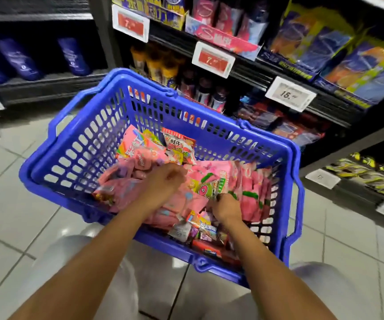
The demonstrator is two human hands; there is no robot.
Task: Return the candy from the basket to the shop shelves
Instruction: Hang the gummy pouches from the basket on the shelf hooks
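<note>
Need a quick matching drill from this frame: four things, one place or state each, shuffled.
Things:
1. basket
2. left hand
3. right hand
4. 16 price tag

Places or states:
A. on a shelf edge
B. on the tiled floor
C. among pink packets mid-basket
D. in packets near the basket's right wall

Pairs: 1-B, 2-C, 3-D, 4-A
</note>
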